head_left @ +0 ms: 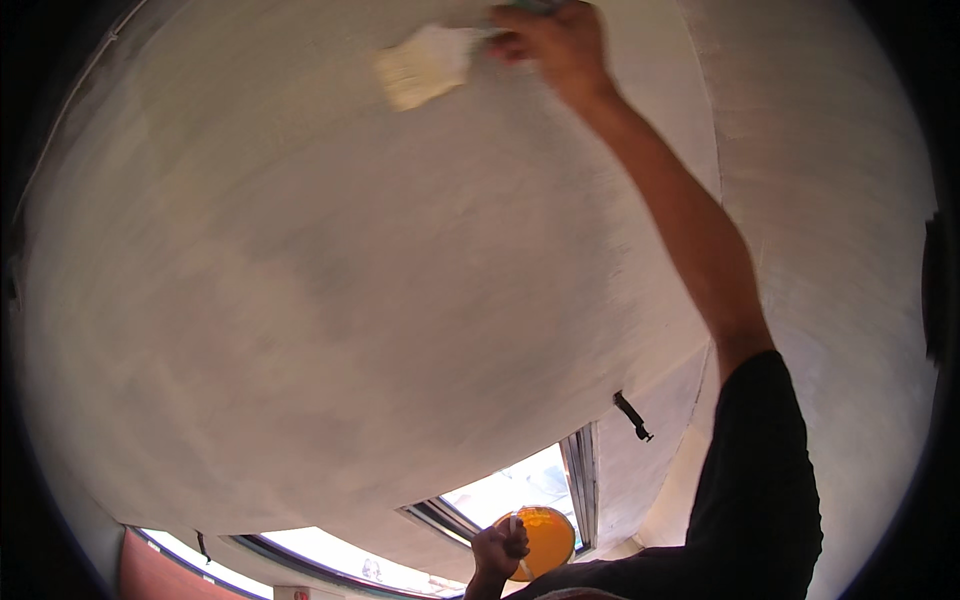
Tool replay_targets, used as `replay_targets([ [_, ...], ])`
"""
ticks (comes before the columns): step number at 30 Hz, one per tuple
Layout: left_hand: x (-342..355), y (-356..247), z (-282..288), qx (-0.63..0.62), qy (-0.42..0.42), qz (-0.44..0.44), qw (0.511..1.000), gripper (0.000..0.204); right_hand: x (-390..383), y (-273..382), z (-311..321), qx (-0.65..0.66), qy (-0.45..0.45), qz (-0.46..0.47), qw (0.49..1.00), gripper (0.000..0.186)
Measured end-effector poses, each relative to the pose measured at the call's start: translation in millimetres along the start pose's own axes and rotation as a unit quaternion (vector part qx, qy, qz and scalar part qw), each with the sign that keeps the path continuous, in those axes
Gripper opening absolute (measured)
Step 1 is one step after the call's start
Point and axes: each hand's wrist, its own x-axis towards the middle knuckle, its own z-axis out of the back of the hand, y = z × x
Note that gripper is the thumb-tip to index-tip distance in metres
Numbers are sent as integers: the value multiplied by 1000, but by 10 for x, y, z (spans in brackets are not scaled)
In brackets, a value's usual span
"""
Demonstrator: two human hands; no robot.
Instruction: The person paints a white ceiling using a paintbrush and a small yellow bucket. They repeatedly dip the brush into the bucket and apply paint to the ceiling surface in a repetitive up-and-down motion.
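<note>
Cream-coloured and blurred, what looks like a wide brush (425, 68) is at the ceiling (400, 260), contact unclear, gripped in the curled fingers of a person's right hand (560, 42). Below, by a window (520, 482), the left hand (500, 548) is clenched at an orange bucket (549, 538). Patchy grey suggests partial coverage; what remains is unclear.
</note>
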Motion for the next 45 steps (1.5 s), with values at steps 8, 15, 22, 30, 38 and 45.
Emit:
replay_targets([
  [8, 209, 106, 228, -45, 75, 52, 995, 28, 129, -213, 2319, -186, -138, 5, 973, 34],
  [15, -100, -53, -335, 187, -17, -68, 980, 25, 10, 37, 1793, -68, -111, 40, 991, 25],
  [22, -13, 62, -92, -43, 55, -18, 997, 25, -314, 164, -630, 165, 70, 123, 976, 24],
  [30, -44, 42, -196, 68, 2, -81, 994, 22, -433, 229, -2626, 82, 0, 173, 981, 27],
  [38, -223, -45, -128, 117, -24, -101, 988, 22, -186, -44, -1738, -331, -62, 392, 856, 13],
  [45, -159, 19, -417, -41, -122, -104, 986, 19, 165, -209, 886, -49, -93, 50, 993, 24],
])
